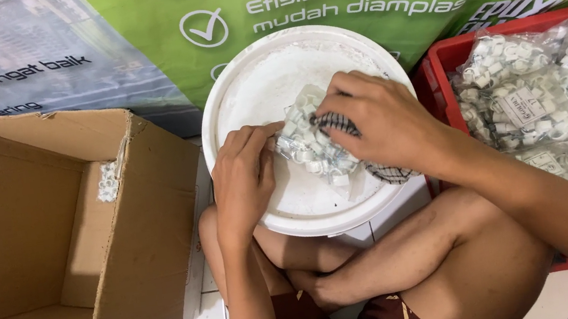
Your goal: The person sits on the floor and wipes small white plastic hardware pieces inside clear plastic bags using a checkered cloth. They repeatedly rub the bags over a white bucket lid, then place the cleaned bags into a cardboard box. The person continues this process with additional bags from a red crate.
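The right hand point(374, 122) presses a checked cloth point(363, 149) down on a clear bag of small white clips point(311, 145), fingers curled. The left hand point(245, 172) pinches the bag's left end. The bag lies between both hands on the white bucket lid point(252, 83).
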